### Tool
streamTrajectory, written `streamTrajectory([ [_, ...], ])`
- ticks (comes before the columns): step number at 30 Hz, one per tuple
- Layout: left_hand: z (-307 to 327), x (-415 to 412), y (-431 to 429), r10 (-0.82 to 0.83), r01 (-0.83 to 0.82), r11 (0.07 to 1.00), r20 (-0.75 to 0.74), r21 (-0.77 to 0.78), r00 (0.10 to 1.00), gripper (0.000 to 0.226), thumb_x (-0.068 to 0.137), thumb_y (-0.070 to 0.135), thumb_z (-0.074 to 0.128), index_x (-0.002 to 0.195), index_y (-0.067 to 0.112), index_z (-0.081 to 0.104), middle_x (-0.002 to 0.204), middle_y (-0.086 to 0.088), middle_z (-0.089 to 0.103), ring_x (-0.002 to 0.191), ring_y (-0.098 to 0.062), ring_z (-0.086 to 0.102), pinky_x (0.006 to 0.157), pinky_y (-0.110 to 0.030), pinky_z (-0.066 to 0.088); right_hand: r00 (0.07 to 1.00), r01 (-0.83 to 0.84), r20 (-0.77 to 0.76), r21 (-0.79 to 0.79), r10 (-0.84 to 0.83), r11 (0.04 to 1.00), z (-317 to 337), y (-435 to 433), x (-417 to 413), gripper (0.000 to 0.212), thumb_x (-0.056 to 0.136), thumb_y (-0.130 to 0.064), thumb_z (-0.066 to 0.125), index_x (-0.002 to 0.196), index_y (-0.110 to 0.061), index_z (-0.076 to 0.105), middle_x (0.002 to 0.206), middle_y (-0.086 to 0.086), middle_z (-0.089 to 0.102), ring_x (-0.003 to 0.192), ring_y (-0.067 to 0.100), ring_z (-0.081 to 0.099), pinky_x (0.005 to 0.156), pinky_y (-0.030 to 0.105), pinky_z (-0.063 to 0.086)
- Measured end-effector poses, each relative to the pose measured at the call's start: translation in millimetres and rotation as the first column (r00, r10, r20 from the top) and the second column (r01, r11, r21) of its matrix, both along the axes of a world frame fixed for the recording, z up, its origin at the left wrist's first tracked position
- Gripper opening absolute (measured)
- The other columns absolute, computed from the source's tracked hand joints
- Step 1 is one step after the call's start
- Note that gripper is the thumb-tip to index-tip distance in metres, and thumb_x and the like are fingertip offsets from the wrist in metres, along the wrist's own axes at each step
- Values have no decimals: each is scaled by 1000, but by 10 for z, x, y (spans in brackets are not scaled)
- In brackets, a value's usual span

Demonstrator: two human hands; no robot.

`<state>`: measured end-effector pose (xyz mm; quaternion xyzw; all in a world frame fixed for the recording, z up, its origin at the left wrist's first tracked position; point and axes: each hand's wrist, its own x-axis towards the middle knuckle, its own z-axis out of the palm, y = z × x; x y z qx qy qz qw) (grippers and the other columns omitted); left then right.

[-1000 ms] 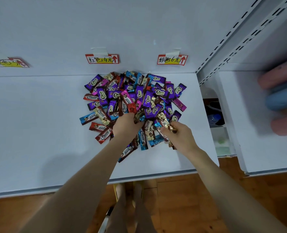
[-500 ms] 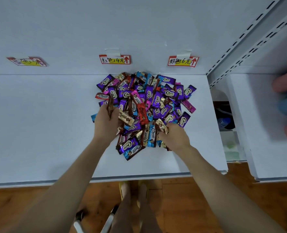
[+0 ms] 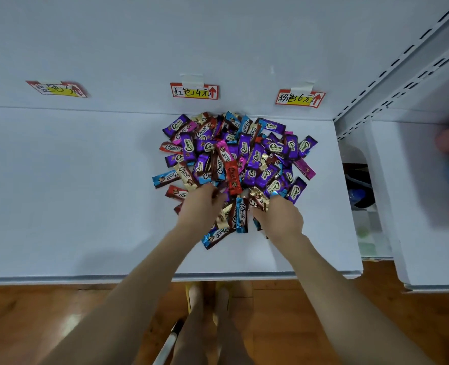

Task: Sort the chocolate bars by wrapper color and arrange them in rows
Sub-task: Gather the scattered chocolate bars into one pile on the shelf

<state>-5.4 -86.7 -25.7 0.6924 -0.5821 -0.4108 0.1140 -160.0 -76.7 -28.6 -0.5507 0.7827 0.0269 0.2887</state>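
A mixed pile of chocolate bars [image 3: 233, 159] lies unsorted on the white shelf [image 3: 73, 193], right of the middle and reaching to the back wall. Purple wrappers are the most common. Blue, red, pink, brown and gold ones are mixed in, and many overlap or lie crosswise. A red bar [image 3: 232, 177] rests on top near the middle of the pile, pointing near to far. A blue bar [image 3: 240, 214] lies between the two hands, and another blue one [image 3: 218, 234] sticks out at the near edge. A pink bar [image 3: 305, 168] lies at the right fringe.

The left hand [image 3: 202, 204] rests palm down on the near left part of the pile. Its fingers curl down among the wrappers, and whether they grip anything cannot be told. The right hand [image 3: 278, 217] sits at the near right part. Its fingers are bent around what looks like a few gold-wrapped bars [image 3: 259, 197], which poke out on the far side of the knuckles.

Three taped price labels hang on the back wall: a left label [image 3: 57, 88], a middle label [image 3: 194, 91] just behind the pile, and a right label [image 3: 299, 98]. A slotted upright post [image 3: 402, 64] borders the shelf on the right, with a neighbouring shelf [image 3: 428, 246] beyond it. A wooden floor [image 3: 33, 325] shows below the near edge.
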Motion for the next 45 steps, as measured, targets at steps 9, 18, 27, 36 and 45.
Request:
streamTrajectory([
  [9,-80,-358,50,-170,138,981,266,137,949,24,91,34,57,97,11,51,85,-3,55,83,-23,59,65,-31,45,853,287,431,85,-295,954,-2,32,-224,13,79,-15,69,83,-4,65,87,13,67,78,26,66,69,38,54],
  [18,-92,-201,61,-29,36,995,-78,97,997,14,89,22,60,85,10,56,62,4,50,54,-7,46,40,-11,35,665,345,655,154,-357,926,358,90,-391,15,82,3,56,74,-10,53,67,0,55,45,-6,52,40,8,38],
  [27,35,357,-82,356,-365,927,-104,-85,929,16,97,20,45,94,6,53,70,-2,54,56,-12,48,41,-16,36,706,335,657,19,-264,942,291,53,-203,15,89,-4,48,74,-6,51,60,0,51,39,-2,48,36,16,32],
  [36,-168,482,-483,332,-353,932,196,84,923,34,83,40,67,90,8,56,78,-5,60,72,-24,59,58,-29,43,820,268,560,-197,-117,943,220,-69,-194,23,92,-11,49,70,-15,45,60,-4,43,50,4,40,40,10,30],
  [45,-109,521,-396,293,-298,954,159,10,943,21,86,23,62,89,4,54,85,-12,59,75,-28,57,60,-32,45,954,-289,35,-169,299,942,40,-139,-232,25,95,-23,47,109,-4,53,109,12,52,88,27,55,65,31,42],
])
